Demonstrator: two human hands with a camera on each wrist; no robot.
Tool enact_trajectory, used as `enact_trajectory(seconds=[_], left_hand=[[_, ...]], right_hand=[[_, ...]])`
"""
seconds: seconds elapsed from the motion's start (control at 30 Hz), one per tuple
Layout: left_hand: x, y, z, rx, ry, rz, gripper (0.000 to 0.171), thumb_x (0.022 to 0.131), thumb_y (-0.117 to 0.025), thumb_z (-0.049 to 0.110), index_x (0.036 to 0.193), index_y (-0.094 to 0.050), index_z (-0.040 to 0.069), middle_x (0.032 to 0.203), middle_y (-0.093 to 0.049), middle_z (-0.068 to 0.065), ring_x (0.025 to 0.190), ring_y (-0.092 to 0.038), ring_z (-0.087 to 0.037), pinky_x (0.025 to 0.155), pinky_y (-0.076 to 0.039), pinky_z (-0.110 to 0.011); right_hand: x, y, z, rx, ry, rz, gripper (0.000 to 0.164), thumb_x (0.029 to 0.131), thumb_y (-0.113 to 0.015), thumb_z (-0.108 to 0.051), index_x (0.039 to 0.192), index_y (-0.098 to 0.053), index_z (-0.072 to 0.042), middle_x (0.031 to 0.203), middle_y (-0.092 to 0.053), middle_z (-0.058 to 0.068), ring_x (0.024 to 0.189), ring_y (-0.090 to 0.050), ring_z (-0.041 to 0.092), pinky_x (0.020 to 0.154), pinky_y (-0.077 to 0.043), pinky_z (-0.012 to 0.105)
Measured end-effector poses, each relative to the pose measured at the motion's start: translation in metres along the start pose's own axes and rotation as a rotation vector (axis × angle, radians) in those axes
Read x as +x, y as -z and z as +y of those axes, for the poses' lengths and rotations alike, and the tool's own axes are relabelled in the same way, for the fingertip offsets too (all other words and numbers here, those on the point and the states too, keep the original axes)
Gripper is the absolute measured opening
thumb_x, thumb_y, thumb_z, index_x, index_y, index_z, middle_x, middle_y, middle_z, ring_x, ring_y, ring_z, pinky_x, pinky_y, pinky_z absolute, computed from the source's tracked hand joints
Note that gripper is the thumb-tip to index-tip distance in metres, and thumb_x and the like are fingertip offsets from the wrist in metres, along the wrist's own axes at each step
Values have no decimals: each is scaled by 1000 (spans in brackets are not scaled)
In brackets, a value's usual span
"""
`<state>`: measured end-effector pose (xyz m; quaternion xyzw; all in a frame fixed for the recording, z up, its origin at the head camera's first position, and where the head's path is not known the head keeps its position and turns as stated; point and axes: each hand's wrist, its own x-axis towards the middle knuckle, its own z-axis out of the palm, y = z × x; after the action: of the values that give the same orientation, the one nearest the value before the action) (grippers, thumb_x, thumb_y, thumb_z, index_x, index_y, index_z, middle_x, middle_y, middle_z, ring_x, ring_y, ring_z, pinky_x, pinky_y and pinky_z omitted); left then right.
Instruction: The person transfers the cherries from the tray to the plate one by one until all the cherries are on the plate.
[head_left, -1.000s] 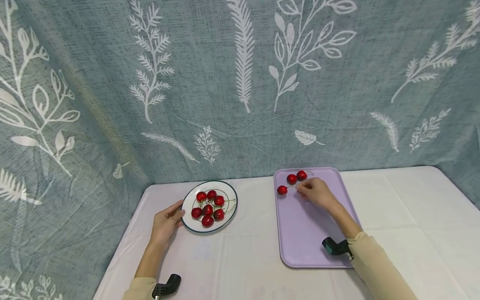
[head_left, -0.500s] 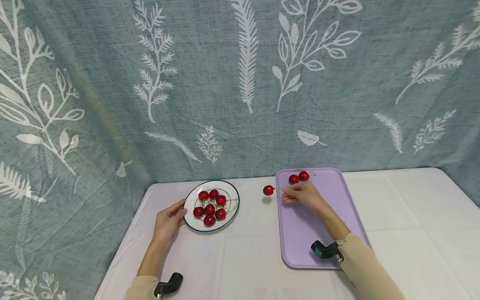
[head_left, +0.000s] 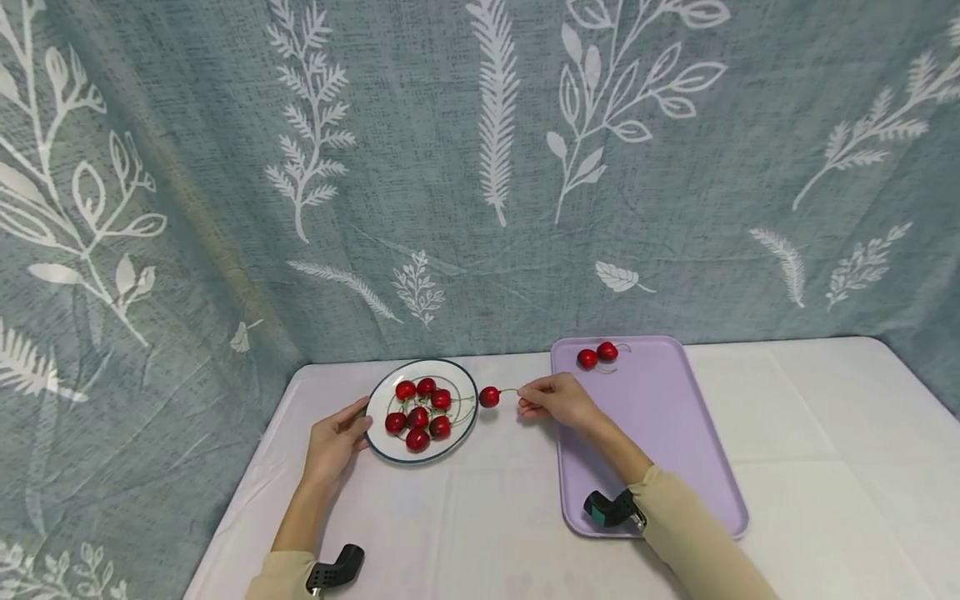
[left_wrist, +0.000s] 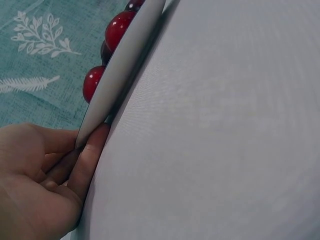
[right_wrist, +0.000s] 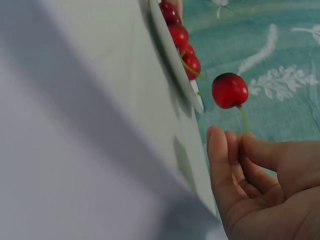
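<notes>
My left hand grips the left rim of a white plate with a dark edge; the left wrist view shows thumb and fingers on either side of the rim. Several red cherries with green stems lie on the plate. By its stem, my right hand pinches one cherry, held off the table just right of the plate. That cherry hangs clear of the fingertips in the right wrist view. Two more cherries lie in the far left corner of a purple tray.
A white cloth covers the table beneath plate and tray. Behind it hangs a blue-green curtain with white leaf prints. Each wrist wears a black camera, such as the left one.
My right hand has lifted a cherry by its stem out of the tray and carried it left to beside the plate. The left hand stays on the plate rim.
</notes>
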<state>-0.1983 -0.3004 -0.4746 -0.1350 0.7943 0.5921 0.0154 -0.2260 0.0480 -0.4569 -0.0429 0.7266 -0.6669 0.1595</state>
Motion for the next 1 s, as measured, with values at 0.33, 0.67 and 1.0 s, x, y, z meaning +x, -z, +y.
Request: enact_trajectory(seconds=[0.33,0.67,1.0], left_hand=[[0,-2,-1,2,14,16,45,100,-54,8,144,-48,3,145,-46,-22,85,-61,2,74,-58,-16],[-1,-3,2,-22,-4,-2,45,100,-52,6,144,-45,1,145,-45,-25,86,-61,5,77,-57,-16],[-2,-5,3,-25,-1,4,45,100,-52,5,145,-45,0,145,-45,-26,84,-60,7,77,-57,-16]], right_hand=[[18,-29,-7,-88,12,1,22,95,-62,-4,104,-67,15,81,-71,15,64,-64,8,65,-61,24],[19,-54,-4,-470,130,32,15,91,-68,-10,87,-76,1,62,-67,3,52,-56,5,49,-47,17],[19,-67,-12,-492,164,91,14,89,-70,-10,82,-75,0,58,-65,3,50,-51,6,46,-39,16]])
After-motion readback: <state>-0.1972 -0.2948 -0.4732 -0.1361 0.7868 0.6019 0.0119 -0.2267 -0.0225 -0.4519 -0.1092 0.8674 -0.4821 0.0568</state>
